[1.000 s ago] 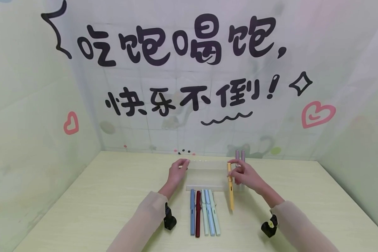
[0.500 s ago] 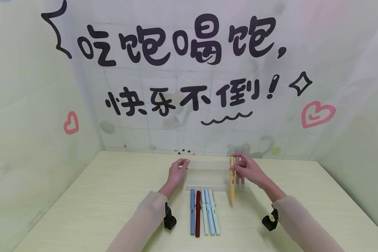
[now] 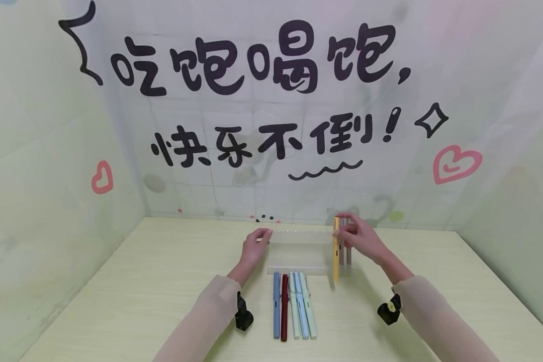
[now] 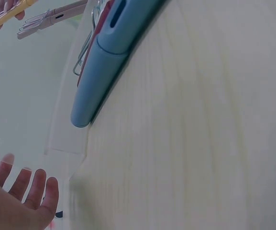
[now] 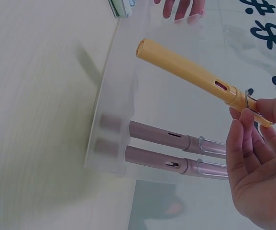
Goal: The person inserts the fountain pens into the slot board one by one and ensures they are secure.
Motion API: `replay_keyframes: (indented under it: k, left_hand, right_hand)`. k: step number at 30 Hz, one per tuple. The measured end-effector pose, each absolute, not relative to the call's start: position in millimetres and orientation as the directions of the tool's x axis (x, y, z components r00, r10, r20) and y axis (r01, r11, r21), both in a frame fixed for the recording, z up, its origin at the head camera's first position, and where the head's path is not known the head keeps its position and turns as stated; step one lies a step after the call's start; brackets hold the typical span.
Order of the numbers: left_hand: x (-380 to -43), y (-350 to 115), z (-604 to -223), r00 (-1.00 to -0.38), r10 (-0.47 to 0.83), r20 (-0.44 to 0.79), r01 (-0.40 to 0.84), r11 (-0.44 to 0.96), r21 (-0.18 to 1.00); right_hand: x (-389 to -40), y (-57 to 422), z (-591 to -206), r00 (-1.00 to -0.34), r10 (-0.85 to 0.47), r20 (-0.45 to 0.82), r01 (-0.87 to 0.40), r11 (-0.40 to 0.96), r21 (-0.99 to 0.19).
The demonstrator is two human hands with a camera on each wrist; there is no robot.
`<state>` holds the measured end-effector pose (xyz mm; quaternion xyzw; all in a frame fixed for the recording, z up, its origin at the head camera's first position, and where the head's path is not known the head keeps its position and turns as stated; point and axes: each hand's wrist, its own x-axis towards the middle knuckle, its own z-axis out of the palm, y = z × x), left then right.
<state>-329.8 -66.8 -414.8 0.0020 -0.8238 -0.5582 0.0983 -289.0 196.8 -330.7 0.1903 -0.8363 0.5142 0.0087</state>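
Note:
My right hand [image 3: 361, 239] pinches a yellow fountain pen [image 5: 185, 67] near its clip end. The pen stands nearly upright in the head view, in front of a translucent pen stand [image 3: 298, 270] and just left of two mauve pens [image 5: 159, 133] that stand in it. In the right wrist view, the yellow pen's free end is apart from the stand's lower ledge. At the stand's upper left corner, my left hand [image 3: 255, 247] holds its edge with thumb and fingers; some fingertips show faintly through the panel.
Before the stand, a blue pen [image 3: 277, 306], a dark red pen [image 3: 284, 309] and several pale green and light blue pens [image 3: 301, 306] lie side by side on the wooden table [image 3: 140, 301]. A printed cloth wall [image 3: 235, 196] rises behind.
My right hand has moved up and slightly right with the yellow pen, closer to the mauve pens. My left hand and the lying pens stay where they were.

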Motion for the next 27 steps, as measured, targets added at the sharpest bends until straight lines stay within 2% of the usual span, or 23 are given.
replay_keyframes:
  k: [4,11,27]
  left_hand:
    - [-329.5,-67.1,-414.8,-0.982,-0.108,0.158,0.107,0.376,0.921]
    - [-330.6,-67.6,-416.7,-0.981,-0.103,0.166,0.116,0.374,0.920]
    - [-332.5,-67.6,-417.5,-0.982,-0.113,0.154,0.102,0.371,0.923]
  right_hand:
    - [-287.9,196.3,-326.3,-0.928,-0.297,0.226,-0.339,0.416,-0.844]
    - [-313.8,207.3,-348.5,-0.929,-0.266,0.258,-0.351,0.401,-0.846]
    - [-317.2,207.6,-344.9,-0.913,-0.237,0.334,-0.405,0.404,-0.821]
